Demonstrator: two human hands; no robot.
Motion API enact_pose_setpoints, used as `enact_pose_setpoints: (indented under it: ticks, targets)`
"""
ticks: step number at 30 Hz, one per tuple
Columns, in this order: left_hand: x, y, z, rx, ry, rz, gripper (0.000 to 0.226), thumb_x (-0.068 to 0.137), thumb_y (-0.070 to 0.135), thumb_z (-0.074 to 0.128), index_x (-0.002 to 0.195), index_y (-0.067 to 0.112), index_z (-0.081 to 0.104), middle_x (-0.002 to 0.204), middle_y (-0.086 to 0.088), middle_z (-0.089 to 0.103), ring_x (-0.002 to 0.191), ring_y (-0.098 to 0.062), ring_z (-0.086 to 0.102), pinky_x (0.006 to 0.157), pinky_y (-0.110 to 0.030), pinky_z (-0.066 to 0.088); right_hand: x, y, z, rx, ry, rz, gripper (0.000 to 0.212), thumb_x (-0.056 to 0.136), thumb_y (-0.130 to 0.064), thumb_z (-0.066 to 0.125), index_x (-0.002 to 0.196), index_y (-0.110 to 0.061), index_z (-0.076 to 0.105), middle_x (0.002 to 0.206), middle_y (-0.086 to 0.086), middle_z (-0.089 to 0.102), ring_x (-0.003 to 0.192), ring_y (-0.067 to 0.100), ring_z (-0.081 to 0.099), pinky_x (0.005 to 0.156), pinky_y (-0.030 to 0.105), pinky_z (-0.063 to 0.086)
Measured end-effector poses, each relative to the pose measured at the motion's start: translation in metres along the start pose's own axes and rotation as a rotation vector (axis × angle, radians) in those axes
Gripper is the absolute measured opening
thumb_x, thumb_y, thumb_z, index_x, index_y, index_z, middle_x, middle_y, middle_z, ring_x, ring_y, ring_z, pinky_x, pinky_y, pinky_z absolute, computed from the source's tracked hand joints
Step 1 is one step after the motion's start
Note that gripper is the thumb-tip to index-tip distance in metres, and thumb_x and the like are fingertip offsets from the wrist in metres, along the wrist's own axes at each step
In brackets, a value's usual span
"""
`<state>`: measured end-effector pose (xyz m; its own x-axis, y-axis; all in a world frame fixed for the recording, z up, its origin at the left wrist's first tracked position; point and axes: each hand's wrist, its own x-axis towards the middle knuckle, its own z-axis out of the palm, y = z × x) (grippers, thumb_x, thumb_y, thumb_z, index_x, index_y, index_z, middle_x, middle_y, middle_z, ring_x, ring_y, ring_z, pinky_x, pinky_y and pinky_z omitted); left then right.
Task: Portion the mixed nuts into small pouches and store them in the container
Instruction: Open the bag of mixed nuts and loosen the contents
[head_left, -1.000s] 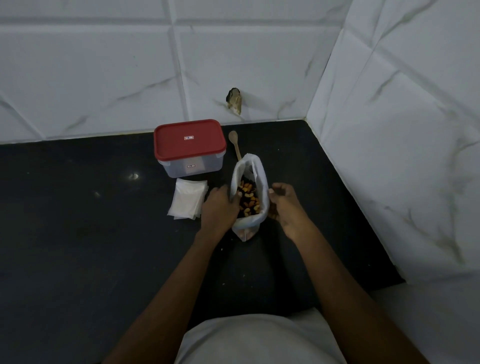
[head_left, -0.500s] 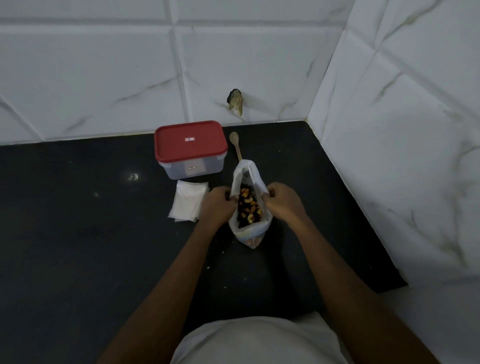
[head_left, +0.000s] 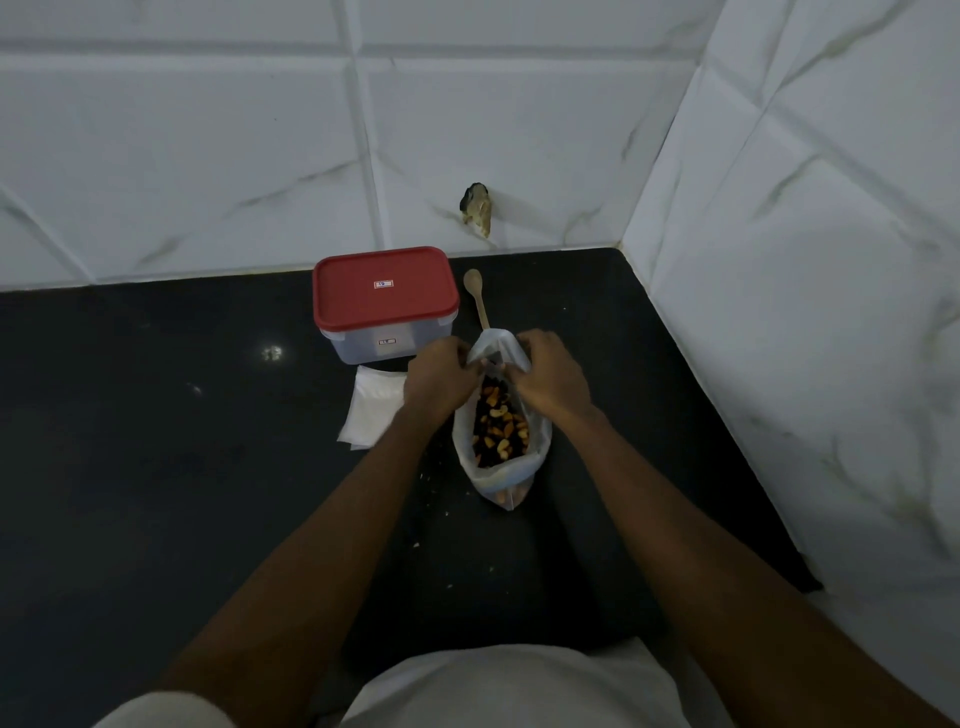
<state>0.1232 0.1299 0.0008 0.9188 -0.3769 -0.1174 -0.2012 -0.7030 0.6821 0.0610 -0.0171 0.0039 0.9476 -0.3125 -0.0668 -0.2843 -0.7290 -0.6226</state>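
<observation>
A clear plastic bag (head_left: 506, 475) of mixed nuts (head_left: 500, 431) stands on the black counter (head_left: 156, 467). My left hand (head_left: 439, 376) grips the left side of the bag's mouth and my right hand (head_left: 550, 376) grips the right side, both near the top. A stack of small white pouches (head_left: 371, 413) lies flat to the left of the bag, partly under my left wrist. Behind them stands a clear container (head_left: 387, 340) with its red lid (head_left: 384, 288) on. A wooden spoon (head_left: 477, 293) lies behind the bag, its handle end hidden by the bag.
White marble-look tiled walls rise behind the counter and along its right side, forming a corner. A small dark fitting (head_left: 477, 208) sticks out of the back wall above the spoon. A few crumbs (head_left: 415, 544) lie on the counter near the bag.
Both hands have slid from the bag's middle up to its mouth and drawn closer together. The bag's top is now pinched narrower.
</observation>
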Motion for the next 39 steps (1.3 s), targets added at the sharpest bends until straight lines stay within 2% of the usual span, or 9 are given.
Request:
enact_pose_setpoints:
  ticks: [7, 14, 17, 19, 24, 27, 31, 36, 39]
  targets:
    - [0.006, -0.015, -0.014, -0.145, -0.072, -0.038, 0.032, 0.092, 0.006, 0.061, 0.124, 0.008, 0.062, 0.122, -0.008, 0.064, 0.112, -0.019, 0.060, 0.096, -0.036, 0.050, 0.011, 0.002, -0.009, 0.037, 0.024, -0.008, 0.020, 0.094, -0.016, 0.060, 0.114, -0.018, 0.066, 0.102, -0.001, 0.066, 0.091, 0.013, 0.061, 0.075, 0.026, 0.048]
    - [0.002, -0.009, -0.011, -0.223, -0.180, 0.045, 0.025, 0.102, 0.021, 0.050, 0.118, 0.006, 0.062, 0.107, -0.009, 0.063, 0.096, -0.015, 0.058, 0.081, -0.029, 0.044, 0.008, 0.010, 0.001, -0.091, 0.161, -0.239, 0.024, 0.096, -0.023, 0.059, 0.120, -0.020, 0.061, 0.110, -0.003, 0.061, 0.095, 0.010, 0.059, 0.076, 0.023, 0.046]
    - [0.004, -0.013, -0.015, -0.194, -0.214, 0.019, 0.025, 0.103, 0.020, 0.047, 0.117, 0.007, 0.062, 0.106, -0.008, 0.061, 0.094, -0.015, 0.056, 0.075, -0.027, 0.043, 0.015, 0.013, -0.010, -0.094, 0.073, -0.182, 0.016, 0.097, -0.019, 0.056, 0.110, -0.019, 0.066, 0.100, -0.005, 0.062, 0.090, 0.009, 0.058, 0.070, 0.019, 0.042]
    - [0.005, -0.017, -0.021, -0.359, -0.301, -0.077, 0.022, 0.103, 0.019, 0.045, 0.113, 0.011, 0.063, 0.106, -0.005, 0.061, 0.100, -0.019, 0.058, 0.080, -0.030, 0.046, 0.020, 0.014, -0.023, 0.023, -0.071, -0.024, 0.014, 0.098, -0.018, 0.056, 0.103, -0.018, 0.069, 0.093, -0.005, 0.063, 0.089, 0.011, 0.060, 0.072, 0.023, 0.045]
    - [0.006, -0.027, -0.021, -0.991, -0.421, -0.424, 0.022, 0.098, 0.011, 0.051, 0.115, 0.010, 0.064, 0.123, -0.015, 0.064, 0.111, -0.028, 0.061, 0.093, -0.041, 0.051, 0.016, 0.018, -0.038, 0.767, -0.413, 0.383, 0.020, 0.097, -0.018, 0.057, 0.108, -0.007, 0.069, 0.095, 0.010, 0.073, 0.093, 0.025, 0.067, 0.094, 0.041, 0.051]
    - [0.001, -0.018, -0.010, -1.149, -0.352, -0.528, 0.019, 0.096, 0.014, 0.056, 0.113, 0.009, 0.065, 0.114, -0.016, 0.066, 0.102, -0.027, 0.063, 0.085, -0.040, 0.053, 0.009, 0.025, -0.024, 1.028, -0.423, 0.570, 0.039, 0.094, -0.031, 0.059, 0.124, -0.006, 0.064, 0.120, 0.020, 0.068, 0.115, 0.034, 0.061, 0.106, 0.053, 0.041]
    - [-0.006, -0.009, 0.006, -1.292, -0.266, -0.653, 0.026, 0.095, 0.020, 0.060, 0.117, 0.007, 0.065, 0.112, -0.015, 0.067, 0.099, -0.025, 0.064, 0.072, -0.039, 0.052, -0.002, 0.026, -0.012, 1.205, -0.415, 0.622, 0.046, 0.098, -0.037, 0.054, 0.129, -0.004, 0.060, 0.129, 0.022, 0.062, 0.123, 0.032, 0.056, 0.111, 0.050, 0.037]
    - [-0.009, -0.021, 0.004, -1.247, -0.245, -0.527, 0.043, 0.094, 0.001, 0.056, 0.136, 0.009, 0.050, 0.131, -0.015, 0.057, 0.117, -0.030, 0.057, 0.086, -0.041, 0.054, -0.009, 0.032, -0.021, 0.947, -0.314, 0.554, 0.037, 0.097, -0.031, 0.057, 0.128, -0.011, 0.061, 0.122, 0.014, 0.068, 0.113, 0.026, 0.064, 0.103, 0.044, 0.047]
    - [-0.013, -0.031, 0.000, -0.976, -0.282, -0.447, 0.041, 0.091, 0.011, 0.065, 0.131, 0.009, 0.056, 0.126, -0.014, 0.062, 0.114, -0.028, 0.061, 0.094, -0.044, 0.054, -0.021, 0.035, -0.027, 0.681, -0.210, 0.488, 0.031, 0.098, -0.028, 0.058, 0.123, -0.009, 0.062, 0.113, 0.010, 0.069, 0.102, 0.022, 0.067, 0.086, 0.035, 0.056]
